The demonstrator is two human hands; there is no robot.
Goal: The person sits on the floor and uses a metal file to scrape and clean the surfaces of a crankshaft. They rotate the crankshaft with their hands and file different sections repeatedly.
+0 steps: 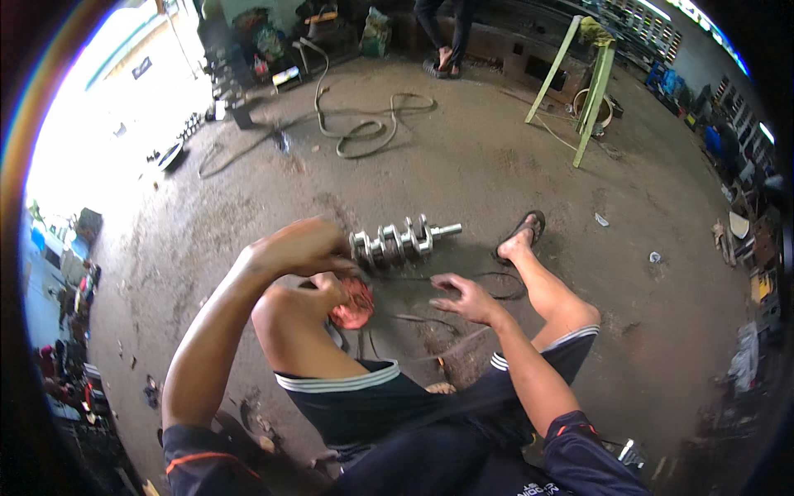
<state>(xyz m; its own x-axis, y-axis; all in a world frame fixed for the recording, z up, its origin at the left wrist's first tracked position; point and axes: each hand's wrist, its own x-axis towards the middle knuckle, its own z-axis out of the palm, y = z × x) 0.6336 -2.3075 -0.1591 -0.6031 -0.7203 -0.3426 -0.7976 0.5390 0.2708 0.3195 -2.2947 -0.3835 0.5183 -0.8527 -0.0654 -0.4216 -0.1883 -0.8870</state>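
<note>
- Crankshaft [401, 240]: on the floor [496, 157] ahead of me, its thin end pointing to my right.
- Left hand [304, 245]: blurred, at the crankshaft's left end; I cannot tell whether its fingers grip or touch it.
- Right hand [468, 299]: nearer me than the crankshaft, thumb and fingers parted wide.
- Red bundle [357, 304]: crumpled, just beside my left knee [271, 312].

Floor [653, 240]: brown, dirty. Hose [356, 155]: greenish, lying in loops. Stand [597, 101]: pale green, splayed, upper right. Person [462, 33]: dark-trousered, left of stand. Plastic bag [746, 355]: clear, crumpled, far right.
</note>
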